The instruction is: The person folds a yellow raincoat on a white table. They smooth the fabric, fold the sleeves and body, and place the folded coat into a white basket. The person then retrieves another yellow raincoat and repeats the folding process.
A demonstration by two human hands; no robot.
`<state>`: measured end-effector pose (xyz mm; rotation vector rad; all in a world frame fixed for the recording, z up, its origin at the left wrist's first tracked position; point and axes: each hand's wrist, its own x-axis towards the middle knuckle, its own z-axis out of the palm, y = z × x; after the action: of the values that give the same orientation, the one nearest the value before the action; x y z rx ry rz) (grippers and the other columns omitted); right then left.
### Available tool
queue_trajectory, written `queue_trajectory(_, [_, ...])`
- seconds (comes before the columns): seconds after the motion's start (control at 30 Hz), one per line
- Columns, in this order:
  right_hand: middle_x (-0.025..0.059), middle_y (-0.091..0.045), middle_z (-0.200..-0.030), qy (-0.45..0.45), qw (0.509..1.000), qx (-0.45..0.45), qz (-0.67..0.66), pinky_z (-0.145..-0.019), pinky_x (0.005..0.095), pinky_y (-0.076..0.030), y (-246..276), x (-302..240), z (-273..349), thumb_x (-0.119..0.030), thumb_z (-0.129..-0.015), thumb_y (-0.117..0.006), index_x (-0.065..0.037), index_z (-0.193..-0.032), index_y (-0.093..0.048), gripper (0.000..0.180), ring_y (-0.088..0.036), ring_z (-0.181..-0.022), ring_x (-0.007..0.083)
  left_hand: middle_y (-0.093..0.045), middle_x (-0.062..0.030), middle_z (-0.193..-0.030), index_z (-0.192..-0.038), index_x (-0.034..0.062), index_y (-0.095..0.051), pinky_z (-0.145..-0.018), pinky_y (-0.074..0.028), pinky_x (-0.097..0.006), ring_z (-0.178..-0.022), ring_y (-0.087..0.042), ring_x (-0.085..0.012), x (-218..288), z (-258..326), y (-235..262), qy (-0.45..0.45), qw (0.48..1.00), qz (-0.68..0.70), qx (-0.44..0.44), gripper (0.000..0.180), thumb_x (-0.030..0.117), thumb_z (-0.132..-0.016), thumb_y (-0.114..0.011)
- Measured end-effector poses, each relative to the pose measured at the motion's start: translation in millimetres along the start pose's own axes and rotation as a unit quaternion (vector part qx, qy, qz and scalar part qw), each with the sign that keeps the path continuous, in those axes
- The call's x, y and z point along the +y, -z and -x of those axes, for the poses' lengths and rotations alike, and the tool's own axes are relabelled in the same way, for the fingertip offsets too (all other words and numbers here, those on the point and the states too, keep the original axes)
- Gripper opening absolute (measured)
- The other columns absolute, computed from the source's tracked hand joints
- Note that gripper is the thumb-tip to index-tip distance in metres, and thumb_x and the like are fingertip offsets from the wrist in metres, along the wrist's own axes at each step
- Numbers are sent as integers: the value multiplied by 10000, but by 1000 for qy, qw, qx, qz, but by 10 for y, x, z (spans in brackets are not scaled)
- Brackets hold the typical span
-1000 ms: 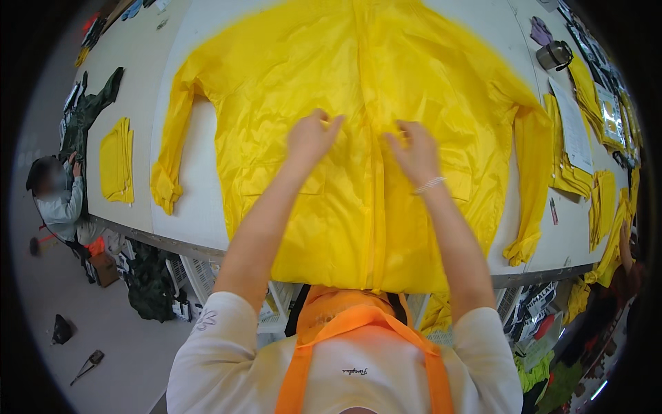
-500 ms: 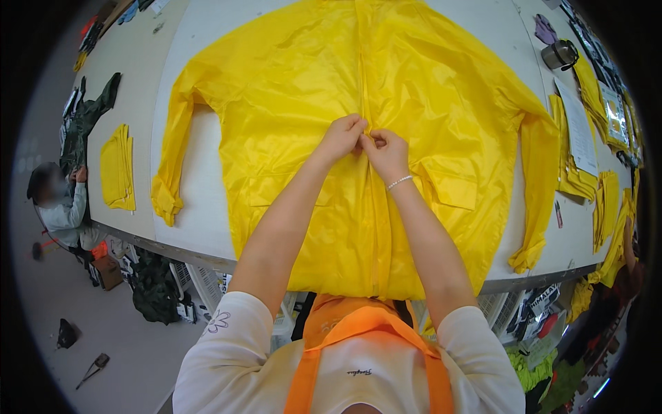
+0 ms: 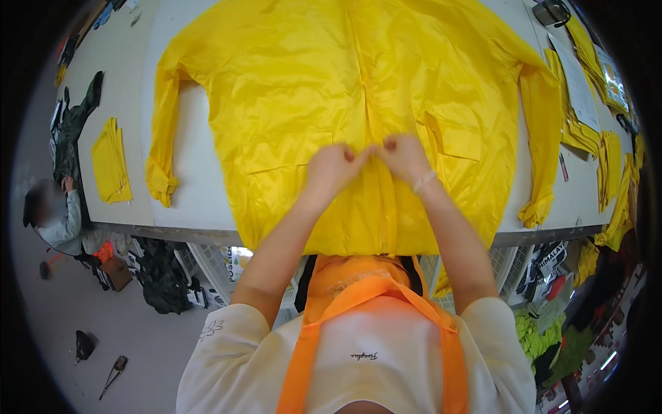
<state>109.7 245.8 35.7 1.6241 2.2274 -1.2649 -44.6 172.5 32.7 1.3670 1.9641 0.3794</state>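
One glossy yellow long-sleeved jacket, two sleeves, two flap pockets, spread mid-frame on one pale flat desk. Two hands at its front placket, left hand and right hand, fingers curled, thumbs about meeting; blurred, can't tell if either pinches fabric. Frame left: one pile of folded yellow cloth. Upper right: one steel cup, one white paper sheet.

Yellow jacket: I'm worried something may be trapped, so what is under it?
The pale tabletop shows around the yellow jacket, which lies spread over it. Anything else beneath is covered by the jacket and cannot be seen.
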Motion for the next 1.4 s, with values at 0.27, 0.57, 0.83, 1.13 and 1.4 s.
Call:
queue_trajectory(0.27, [142,-660,-746,7,938,222,-264,-587,284,-496,-661,57,849,-91,-801,-634,49,-870,-646,156,-634,-626,181,-548,-22,-564,-718,40,-561,-441,-391,-221,-468,-496,-89,-172,306,-393,48,925,334,-173,290,239,-919,-502])
queue_trajectory(0.57, [117,-645,-699,23,928,168,-332,-568,267,-487,-803,79,750,-70,-792,-640,46,-793,-631,116,-607,-592,157,-571,-84,-625,-942,50,-457,-437,-424,-290,-485,-551,-174,-67,479,-374,43,864,483,-134,192,241,-920,-453])
queue_trajectory(0.83, [216,-350,-1357,55,945,318,52,-1025,479,-241,-578,633,1358,-320,-872,-548,-79,-1341,-369,556,-316,-1248,380,-275,-89,-1465,-1385,134,-338,-1060,-124,-561,-1354,-174,-351,-763,1283,-339,-49,971,-187,143,616,382,-854,-524])
queue_trajectory(1.13, [214,-124,-1483,-72,916,340,202,-1061,586,-70,-165,1257,501,-538,-856,-481,-139,-1431,-231,743,-73,-1365,411,-278,-105,-1457,-1364,138,-373,-1047,-134,-591,-1328,-200,-403,-933,304,53,-84,933,-265,229,628,430,-836,-546])
queue_trajectory(1.4, [168,-576,-889,25,991,96,88,-724,402,-471,-630,93,1399,-313,-743,-673,-29,-859,-536,336,-568,-861,319,-645,-152,-724,-726,44,-664,-593,-497,-391,-678,-631,-307,14,870,-301,4,987,-128,-99,395,438,-755,-647])
